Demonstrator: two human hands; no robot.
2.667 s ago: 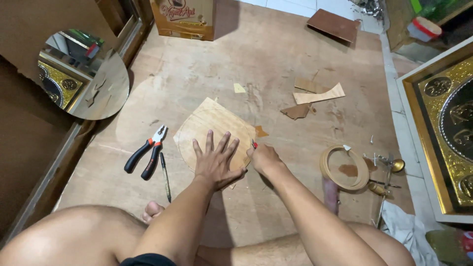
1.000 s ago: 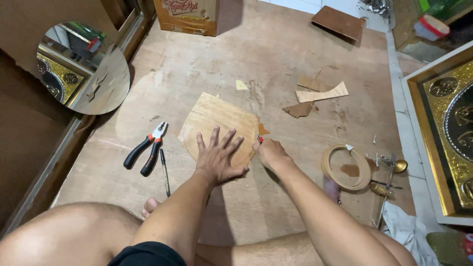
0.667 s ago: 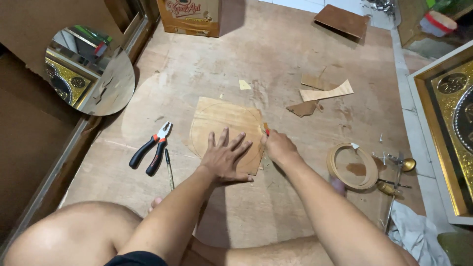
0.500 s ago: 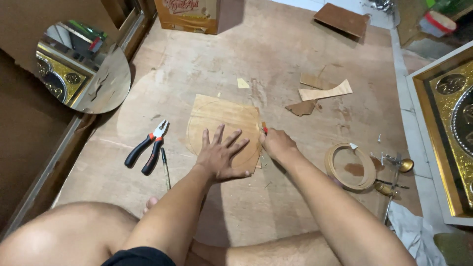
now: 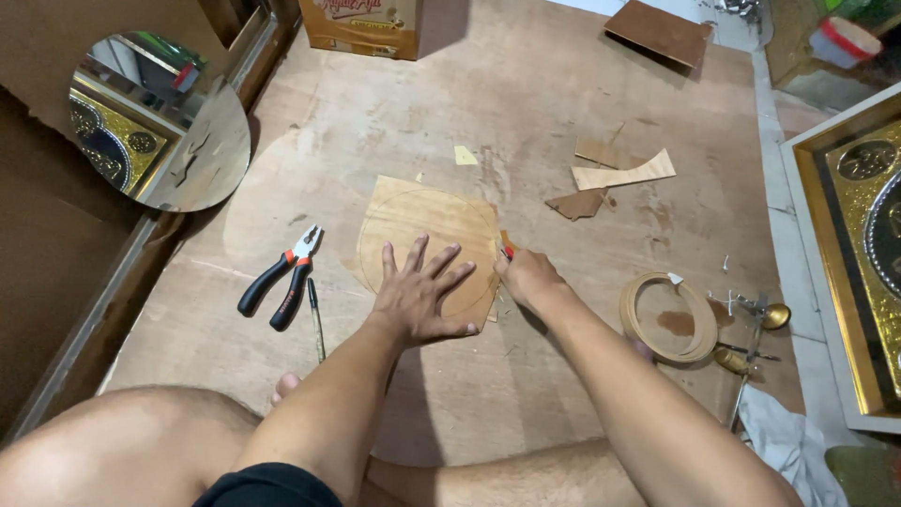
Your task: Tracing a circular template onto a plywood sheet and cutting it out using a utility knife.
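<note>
A round mirror (image 5: 155,122) leans at the far left. Next come the black pliers (image 5: 280,280) and a thin pen (image 5: 315,317) on the wooden floor (image 5: 526,103). The left hand (image 5: 419,293) lies flat on the thin wood sheet (image 5: 422,221) in the middle, fingers spread wide, pressing it down. A circle is drawn on the sheet. The right hand (image 5: 527,279) is closed around a small cutter (image 5: 506,246) at the sheet's right edge (only its red tip shows). It looks like the cutting step. Next, the blade should follow the curved line slowly while the sheet stays pinned. A wooden ring (image 5: 668,317) lies further right.
</note>
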